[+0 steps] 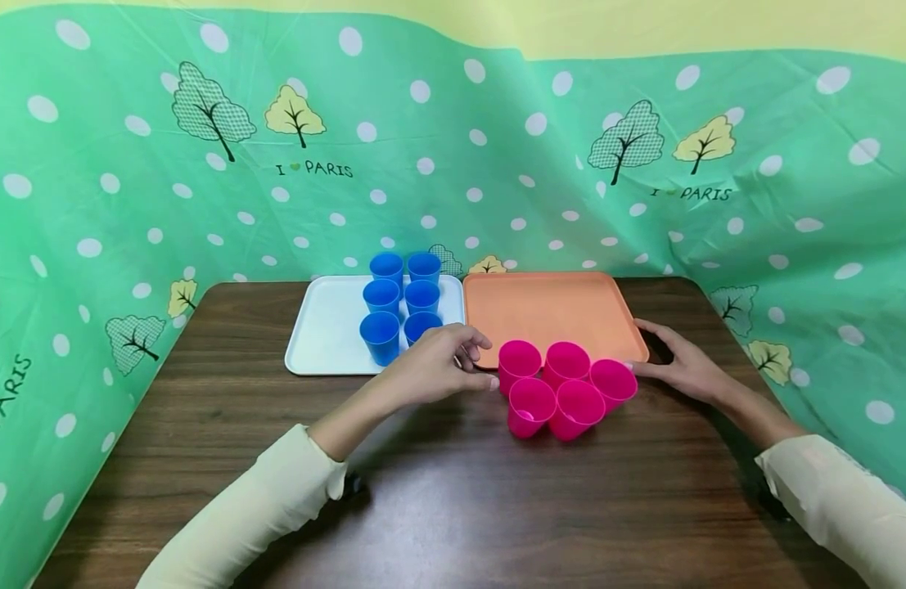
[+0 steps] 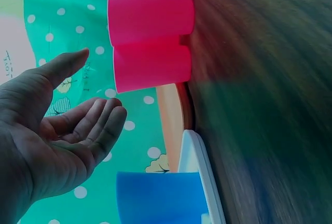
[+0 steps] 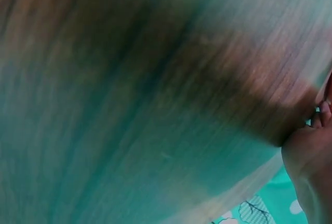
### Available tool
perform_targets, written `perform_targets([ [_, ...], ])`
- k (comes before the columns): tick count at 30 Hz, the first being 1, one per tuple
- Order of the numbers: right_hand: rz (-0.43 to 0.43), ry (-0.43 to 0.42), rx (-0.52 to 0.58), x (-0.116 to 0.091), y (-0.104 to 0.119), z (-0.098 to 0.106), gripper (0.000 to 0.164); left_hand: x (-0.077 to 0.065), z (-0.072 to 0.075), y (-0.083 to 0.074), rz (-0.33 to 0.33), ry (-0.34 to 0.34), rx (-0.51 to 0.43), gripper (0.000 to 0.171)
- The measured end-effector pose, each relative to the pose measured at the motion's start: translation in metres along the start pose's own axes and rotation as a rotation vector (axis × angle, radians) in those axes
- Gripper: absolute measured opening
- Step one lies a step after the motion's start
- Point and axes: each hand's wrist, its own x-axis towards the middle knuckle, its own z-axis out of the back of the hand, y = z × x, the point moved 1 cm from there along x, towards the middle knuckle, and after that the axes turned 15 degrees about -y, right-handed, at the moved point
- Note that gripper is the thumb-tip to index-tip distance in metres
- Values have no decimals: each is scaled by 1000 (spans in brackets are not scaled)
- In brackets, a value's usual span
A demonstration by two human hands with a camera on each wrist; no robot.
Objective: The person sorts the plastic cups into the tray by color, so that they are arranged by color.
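Several pink cups stand upright in a cluster on the table, among them a front left cup (image 1: 531, 413) and a rightmost cup (image 1: 615, 388). My left hand (image 1: 434, 366) is just left of the cluster, thumb and fingers spread apart with nothing between them; the left wrist view shows the palm and a gap to the pink cups (image 2: 150, 19). On the far side, my right hand (image 1: 681, 364) reaches in with its thumb close to the rightmost cup's rim and its fingers at the right edge of the orange tray (image 1: 556, 307). Only part of the right hand (image 3: 311, 151) shows in its wrist view.
Left of the orange tray lies a white tray (image 1: 323, 327) bearing blue cups (image 1: 381, 339) in two columns. My left forearm passes in front of the white tray. Behind the brown wooden table (image 1: 453, 507) hangs a green dotted cloth (image 1: 497, 123).
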Motion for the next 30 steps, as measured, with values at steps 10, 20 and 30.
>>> perform_targets([
  [10, -8, 8, -25, 1, -5, 0, 103, 28, -17, -9, 21, 15, 5, 63],
  [20, -8, 0, -33, 3, -4, 1, 103, 45, -42, -38, 131, -46, 186, 74],
  [30, 8, 3, -23, 4, -5, 0, 101, 53, -56, -43, 111, -32, 273, 68],
])
